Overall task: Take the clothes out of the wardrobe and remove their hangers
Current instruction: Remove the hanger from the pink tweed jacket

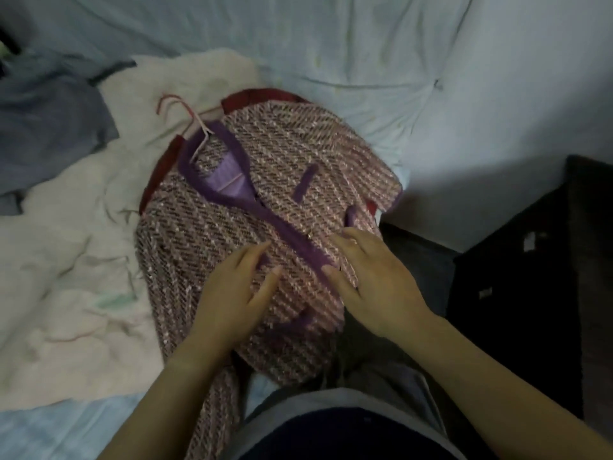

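A pink tweed jacket [265,180] with purple trim lies face up on a pale blue bed sheet [331,44]. Its pink hanger [195,122] is mostly hidden inside; only the hook and a strip at the neck show. A red garment [262,96] peeks from under the jacket's far edge. The left hand [238,290] and the right hand [374,280] rest flat on the jacket's front, fingers straight, gripping nothing. A cream blanket [66,260] lies left of the jacket and a dark cabinet [530,277] stands to its right.

I count one pink tweed jacket with purple trim [282,154], one thin pink wire hanger [195,127], one red garment [252,96], one grey-blue cloth [49,127], and two hands: the left hand [232,293] and the right hand [374,283].
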A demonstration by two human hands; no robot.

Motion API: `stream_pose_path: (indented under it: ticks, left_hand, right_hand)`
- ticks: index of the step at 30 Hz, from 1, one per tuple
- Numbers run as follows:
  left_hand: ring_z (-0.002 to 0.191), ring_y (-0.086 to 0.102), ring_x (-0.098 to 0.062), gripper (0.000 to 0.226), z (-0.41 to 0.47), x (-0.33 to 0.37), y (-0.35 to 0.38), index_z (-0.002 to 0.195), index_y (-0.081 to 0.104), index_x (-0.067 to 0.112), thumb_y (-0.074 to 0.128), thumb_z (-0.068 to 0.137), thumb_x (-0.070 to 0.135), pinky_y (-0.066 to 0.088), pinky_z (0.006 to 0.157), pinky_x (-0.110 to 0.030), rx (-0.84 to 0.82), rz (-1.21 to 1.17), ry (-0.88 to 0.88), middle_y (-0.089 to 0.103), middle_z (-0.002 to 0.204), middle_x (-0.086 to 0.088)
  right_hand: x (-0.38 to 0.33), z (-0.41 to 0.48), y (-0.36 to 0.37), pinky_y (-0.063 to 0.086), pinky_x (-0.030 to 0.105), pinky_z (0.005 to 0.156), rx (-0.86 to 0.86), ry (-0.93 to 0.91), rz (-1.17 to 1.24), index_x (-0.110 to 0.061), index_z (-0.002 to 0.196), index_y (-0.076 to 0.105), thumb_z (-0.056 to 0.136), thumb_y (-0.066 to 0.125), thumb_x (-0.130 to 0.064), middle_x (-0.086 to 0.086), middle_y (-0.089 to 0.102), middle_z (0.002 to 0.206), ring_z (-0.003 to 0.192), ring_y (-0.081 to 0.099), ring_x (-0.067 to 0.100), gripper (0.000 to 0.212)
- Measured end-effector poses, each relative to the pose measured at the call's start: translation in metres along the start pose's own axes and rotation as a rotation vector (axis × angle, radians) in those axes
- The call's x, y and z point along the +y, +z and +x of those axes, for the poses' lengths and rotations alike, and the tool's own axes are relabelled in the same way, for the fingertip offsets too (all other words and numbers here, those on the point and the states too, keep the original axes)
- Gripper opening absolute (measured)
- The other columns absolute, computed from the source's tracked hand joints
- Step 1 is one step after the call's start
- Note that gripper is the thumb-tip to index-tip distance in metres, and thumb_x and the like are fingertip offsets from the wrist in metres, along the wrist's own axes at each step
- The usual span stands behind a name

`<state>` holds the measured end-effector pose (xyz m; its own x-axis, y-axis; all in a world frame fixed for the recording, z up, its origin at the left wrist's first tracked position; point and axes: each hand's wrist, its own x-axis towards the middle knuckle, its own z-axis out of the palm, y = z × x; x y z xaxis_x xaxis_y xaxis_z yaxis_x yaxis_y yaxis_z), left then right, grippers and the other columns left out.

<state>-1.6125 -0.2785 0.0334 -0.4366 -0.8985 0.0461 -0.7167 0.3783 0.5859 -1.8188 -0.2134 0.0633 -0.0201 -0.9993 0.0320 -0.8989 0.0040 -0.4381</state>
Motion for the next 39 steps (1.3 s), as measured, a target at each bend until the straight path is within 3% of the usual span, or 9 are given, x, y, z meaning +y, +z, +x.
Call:
stream_pose_path:
  ticks: [4, 9, 13, 16, 18, 23, 29, 33, 39]
  left_hand:
    - [0.118, 0.049, -0.018, 0.062, 0.046, -0.021, -0.006, 0.134, 0.046, 0.021, 0.028, 0.089, 0.059, 0.039, 0.096, -0.031, 0.039, 0.091, -0.092, 0.051, 0.133, -0.003]
    - [0.117, 0.05, -0.024, 0.059, 0.111, -0.061, -0.021, 0.129, 0.052, 0.013, 0.032, 0.09, 0.053, 0.039, 0.098, -0.035, 0.181, 0.202, -0.264, 0.053, 0.129, -0.007]
    - [0.123, 0.045, -0.035, 0.063, 0.156, -0.091, -0.037, 0.134, 0.048, 0.011, 0.033, 0.087, 0.049, 0.036, 0.104, -0.043, 0.33, 0.316, -0.541, 0.047, 0.137, -0.018]
    - [0.122, 0.046, -0.039, 0.064, 0.179, -0.117, -0.038, 0.139, 0.041, 0.01, 0.032, 0.088, 0.047, 0.039, 0.102, -0.048, 0.296, 0.341, -0.747, 0.047, 0.137, -0.021]
    - [0.118, 0.05, -0.038, 0.066, 0.19, -0.13, -0.035, 0.137, 0.044, 0.012, 0.027, 0.086, 0.051, 0.041, 0.098, -0.05, 0.246, 0.299, -0.859, 0.053, 0.13, -0.02]
    - [0.093, 0.058, -0.041, 0.054, 0.195, -0.128, -0.027, 0.112, 0.06, 0.007, 0.039, 0.085, 0.048, 0.049, 0.08, -0.047, 0.347, 0.35, -0.873, 0.06, 0.104, -0.02]
    - [0.085, 0.058, -0.036, 0.044, 0.181, -0.098, -0.013, 0.086, 0.056, 0.011, 0.04, 0.088, 0.053, 0.041, 0.065, -0.039, 0.356, 0.408, -0.848, 0.06, 0.09, -0.014]
    - [0.08, 0.06, -0.032, 0.028, 0.161, -0.077, -0.01, 0.082, 0.039, 0.023, 0.044, 0.092, 0.049, 0.041, 0.062, -0.037, 0.433, 0.273, -0.894, 0.058, 0.075, -0.004]
    - [0.065, 0.05, -0.021, 0.029, 0.084, -0.011, -0.022, 0.084, 0.048, 0.028, 0.04, 0.086, 0.056, 0.039, 0.055, -0.034, 0.663, 0.271, -0.84, 0.048, 0.069, 0.009]
  right_hand:
    - [0.017, 0.085, 0.004, 0.027, 0.035, 0.108, -0.101, -0.104, 0.027, -0.016, 0.138, 0.041, 0.088, 0.019, -0.059, 0.007, 0.039, 0.144, 0.132, 0.035, 0.024, 0.07]
    - [0.033, 0.233, 0.0, 0.03, 0.04, 0.108, -0.151, -0.336, -0.002, -0.01, 0.137, 0.042, 0.095, 0.041, -0.041, 0.013, 0.04, 0.142, 0.13, 0.036, 0.031, 0.052]
    - [0.032, 0.347, 0.002, 0.031, 0.041, 0.108, -0.204, -0.503, -0.048, -0.006, 0.135, 0.044, 0.094, 0.047, -0.034, 0.016, 0.043, 0.139, 0.128, 0.038, 0.033, 0.05]
    - [0.033, 0.407, 0.02, 0.027, 0.041, 0.111, -0.259, -0.599, -0.093, -0.004, 0.136, 0.042, 0.092, 0.048, -0.036, 0.02, 0.041, 0.14, 0.129, 0.037, 0.035, 0.054]
    - [0.034, 0.431, 0.034, 0.034, 0.044, 0.105, -0.332, -0.613, -0.101, -0.006, 0.138, 0.039, 0.093, 0.049, -0.035, 0.019, 0.043, 0.137, 0.125, 0.04, 0.036, 0.054]
    - [0.043, 0.442, 0.057, 0.046, 0.045, 0.084, -0.394, -0.644, -0.079, -0.012, 0.133, 0.045, 0.094, 0.047, -0.033, 0.015, 0.057, 0.117, 0.105, 0.054, 0.035, 0.045]
    - [0.043, 0.433, 0.055, 0.049, 0.04, 0.079, -0.419, -0.75, 0.051, -0.019, 0.13, 0.051, 0.092, 0.053, -0.035, 0.01, 0.063, 0.115, 0.103, 0.059, 0.031, 0.042]
    - [0.044, 0.417, 0.045, 0.05, 0.039, 0.08, -0.413, -0.77, 0.099, -0.02, 0.127, 0.055, 0.092, 0.054, -0.036, 0.007, 0.065, 0.115, 0.103, 0.06, 0.028, 0.038]
    - [0.02, 0.349, 0.011, 0.049, 0.035, 0.085, -0.39, -0.847, 0.252, -0.021, 0.116, 0.065, 0.089, 0.061, -0.027, 0.0, 0.067, 0.113, 0.105, 0.061, 0.021, 0.028]
